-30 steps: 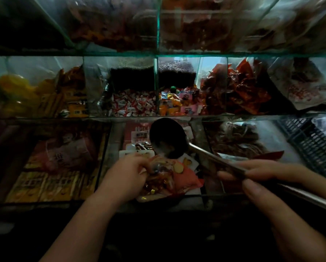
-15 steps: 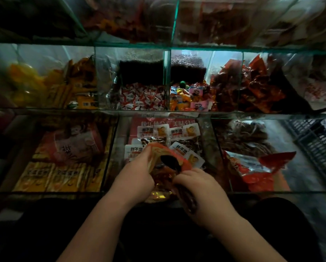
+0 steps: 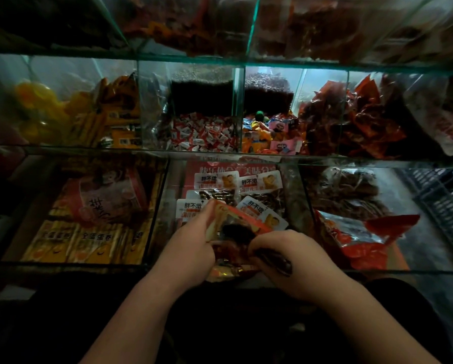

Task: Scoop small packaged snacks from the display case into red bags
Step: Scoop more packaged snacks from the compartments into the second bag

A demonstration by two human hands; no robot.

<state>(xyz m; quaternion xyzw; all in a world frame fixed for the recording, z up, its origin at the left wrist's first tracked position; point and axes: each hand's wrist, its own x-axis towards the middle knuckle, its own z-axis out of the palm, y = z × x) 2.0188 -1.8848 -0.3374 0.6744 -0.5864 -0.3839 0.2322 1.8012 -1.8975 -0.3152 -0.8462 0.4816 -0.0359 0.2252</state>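
Observation:
At the front of the lower middle compartment, my left hand (image 3: 188, 243) grips the left rim of a red bag (image 3: 246, 219), holding its mouth up. My right hand (image 3: 291, 256) is closed on the bag's right side around a dark scoop (image 3: 278, 262). The scoop's dark bowl sits inside the bag mouth. Wrapped snacks show through the bag's lower part (image 3: 225, 270). White-labelled snack packets (image 3: 257, 208) lie in the compartment just behind the bag.
Glass dividers split the case into bins. One shelf up sit red-and-white candies (image 3: 201, 135), colourful candies (image 3: 267, 137) and red packets (image 3: 351, 122). A second red bag (image 3: 364, 240) lies in the right bin, yellow packets (image 3: 83, 240) at left, a black basket (image 3: 445, 200) at far right.
One second ago the scoop was raised above the bag on an outstretched right hand. It has come down into the bag mouth, and both hands now close around the bag.

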